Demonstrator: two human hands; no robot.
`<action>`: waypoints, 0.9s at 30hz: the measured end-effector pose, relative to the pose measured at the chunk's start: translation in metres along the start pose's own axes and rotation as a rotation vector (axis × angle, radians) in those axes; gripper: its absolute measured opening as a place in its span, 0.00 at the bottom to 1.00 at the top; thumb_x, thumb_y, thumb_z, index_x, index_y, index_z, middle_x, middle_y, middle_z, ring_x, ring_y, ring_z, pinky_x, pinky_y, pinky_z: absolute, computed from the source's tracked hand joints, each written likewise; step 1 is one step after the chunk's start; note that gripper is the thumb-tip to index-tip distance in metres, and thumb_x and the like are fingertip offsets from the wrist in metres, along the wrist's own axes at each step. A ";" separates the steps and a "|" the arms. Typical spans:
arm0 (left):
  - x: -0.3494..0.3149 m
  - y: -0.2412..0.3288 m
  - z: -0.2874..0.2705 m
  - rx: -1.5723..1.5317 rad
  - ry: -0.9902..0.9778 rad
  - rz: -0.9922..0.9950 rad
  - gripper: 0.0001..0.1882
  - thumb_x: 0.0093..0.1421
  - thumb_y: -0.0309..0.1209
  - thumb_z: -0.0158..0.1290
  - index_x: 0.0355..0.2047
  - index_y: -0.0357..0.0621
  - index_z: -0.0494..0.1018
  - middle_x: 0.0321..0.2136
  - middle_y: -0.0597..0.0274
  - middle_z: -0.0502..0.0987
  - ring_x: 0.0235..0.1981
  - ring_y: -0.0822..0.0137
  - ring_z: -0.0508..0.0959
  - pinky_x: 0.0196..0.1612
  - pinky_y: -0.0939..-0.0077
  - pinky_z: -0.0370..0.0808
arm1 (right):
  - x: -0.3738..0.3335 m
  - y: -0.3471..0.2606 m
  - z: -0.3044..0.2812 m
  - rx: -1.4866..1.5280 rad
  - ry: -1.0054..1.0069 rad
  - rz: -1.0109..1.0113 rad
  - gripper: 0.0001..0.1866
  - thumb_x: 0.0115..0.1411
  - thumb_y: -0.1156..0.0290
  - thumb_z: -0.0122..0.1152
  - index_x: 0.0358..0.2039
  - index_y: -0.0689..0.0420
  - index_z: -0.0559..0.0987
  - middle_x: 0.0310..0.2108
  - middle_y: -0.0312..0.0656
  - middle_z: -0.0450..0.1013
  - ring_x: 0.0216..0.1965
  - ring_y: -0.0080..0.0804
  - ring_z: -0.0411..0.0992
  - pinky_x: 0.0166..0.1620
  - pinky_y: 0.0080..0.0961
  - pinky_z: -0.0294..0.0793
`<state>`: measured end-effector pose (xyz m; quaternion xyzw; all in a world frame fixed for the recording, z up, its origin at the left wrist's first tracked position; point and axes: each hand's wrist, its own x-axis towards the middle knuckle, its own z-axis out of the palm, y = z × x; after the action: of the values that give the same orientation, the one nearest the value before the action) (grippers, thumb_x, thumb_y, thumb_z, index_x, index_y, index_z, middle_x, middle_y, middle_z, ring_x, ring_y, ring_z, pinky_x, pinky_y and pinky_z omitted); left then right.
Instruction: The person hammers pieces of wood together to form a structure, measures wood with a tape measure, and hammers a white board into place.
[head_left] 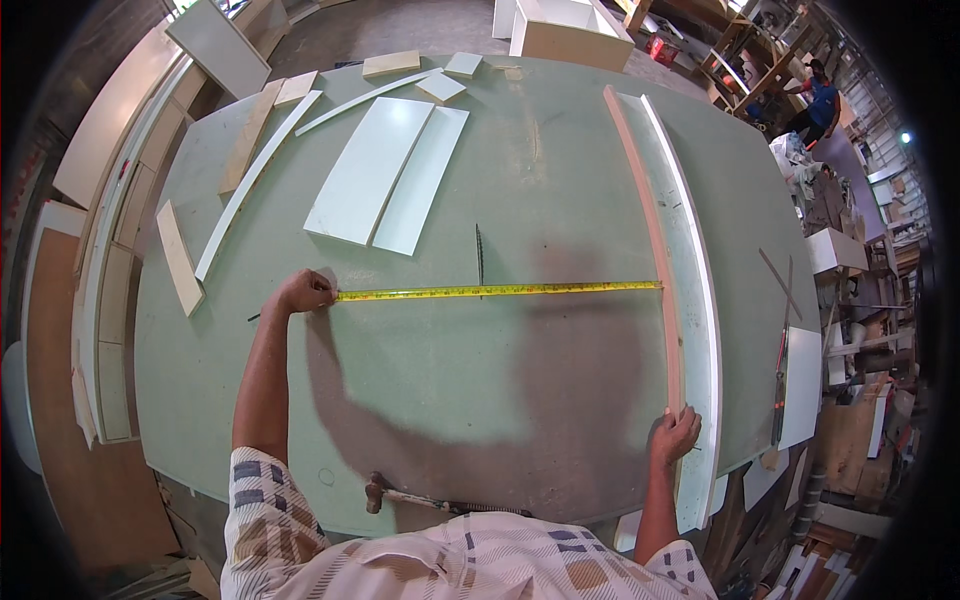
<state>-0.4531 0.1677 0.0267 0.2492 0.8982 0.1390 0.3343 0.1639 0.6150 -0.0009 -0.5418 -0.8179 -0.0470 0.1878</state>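
Through the head camera I see a green counter (430, 350) with a yellow tape measure (500, 290) stretched across its middle. Well to the left of the tape measure, past the counter's edge, I have a brown panel (80, 400). Left of the tape measure and a little beyond it lies a short wood block (180, 258), and next a long white strip (255, 185).

My left hand (303, 291) is at the tape measure's left end, its fingers pinched on it; I cannot tell if the case is inside the hand. A thin dark stick (254, 318) shows just left of that end. Beyond the tape measure lie two white boards (370, 170), side by side. A hammer (376, 492) lies on the near side of the tape measure, close to the patterned shirt (480, 550). A slim dark rod (479, 250) meets the tape measure crosswise.

The tape measure's right end reaches a brown wood strip (661, 245). My right hand (676, 436) is on that strip, nearer the body than the tape measure, fingers curled; I cannot tell whether they grip or only press. Right of the tape measure stretches a long white board (706, 300), then red-handled pliers (779, 400) and a white panel (801, 385).
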 end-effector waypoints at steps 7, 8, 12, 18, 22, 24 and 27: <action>0.001 0.000 0.000 -0.009 -0.012 0.020 0.15 0.57 0.41 0.62 0.36 0.45 0.85 0.28 0.61 0.84 0.27 0.69 0.79 0.36 0.70 0.76 | 0.001 0.002 0.002 -0.014 0.037 -0.026 0.22 0.53 0.70 0.71 0.45 0.62 0.73 0.38 0.49 0.70 0.42 0.53 0.72 0.43 0.48 0.71; 0.002 -0.003 0.000 -0.009 -0.009 0.022 0.14 0.57 0.41 0.62 0.36 0.45 0.85 0.27 0.61 0.84 0.26 0.69 0.79 0.36 0.70 0.76 | 0.000 0.002 0.004 -0.017 0.043 -0.026 0.22 0.53 0.70 0.71 0.45 0.62 0.73 0.38 0.49 0.70 0.41 0.53 0.72 0.43 0.48 0.71; 0.006 -0.006 0.001 -0.038 -0.049 0.011 0.14 0.57 0.41 0.62 0.35 0.44 0.85 0.26 0.61 0.83 0.26 0.69 0.78 0.35 0.70 0.76 | 0.000 0.002 0.004 -0.018 0.048 -0.028 0.22 0.53 0.70 0.70 0.45 0.62 0.72 0.38 0.49 0.70 0.41 0.53 0.71 0.43 0.49 0.71; 0.006 -0.008 0.002 -0.059 -0.021 0.044 0.13 0.56 0.40 0.61 0.33 0.44 0.85 0.25 0.62 0.83 0.26 0.70 0.78 0.35 0.71 0.76 | -0.001 0.003 0.007 -0.004 0.054 -0.021 0.21 0.53 0.70 0.69 0.45 0.62 0.73 0.38 0.49 0.69 0.43 0.53 0.71 0.43 0.49 0.71; 0.007 -0.003 0.000 -0.041 -0.048 0.019 0.13 0.56 0.40 0.61 0.34 0.45 0.85 0.26 0.62 0.83 0.26 0.70 0.79 0.36 0.72 0.76 | 0.000 0.005 0.008 0.014 0.064 -0.031 0.21 0.53 0.71 0.69 0.45 0.63 0.73 0.38 0.49 0.70 0.43 0.53 0.71 0.44 0.49 0.71; 0.007 -0.003 0.000 -0.023 -0.047 0.017 0.13 0.56 0.40 0.61 0.34 0.45 0.85 0.26 0.63 0.84 0.26 0.71 0.79 0.36 0.72 0.76 | 0.000 0.005 0.008 0.031 0.050 -0.011 0.20 0.53 0.71 0.69 0.44 0.63 0.73 0.38 0.49 0.70 0.43 0.53 0.71 0.44 0.49 0.71; 0.007 -0.005 -0.001 -0.032 -0.053 0.026 0.12 0.56 0.39 0.61 0.34 0.45 0.85 0.26 0.64 0.84 0.26 0.71 0.79 0.36 0.73 0.77 | 0.001 0.003 0.007 0.029 0.058 -0.020 0.20 0.53 0.71 0.69 0.44 0.63 0.73 0.38 0.49 0.70 0.42 0.52 0.71 0.44 0.49 0.71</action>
<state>-0.4604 0.1671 0.0216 0.2592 0.8833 0.1513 0.3601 0.1647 0.6191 -0.0077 -0.5294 -0.8180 -0.0524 0.2188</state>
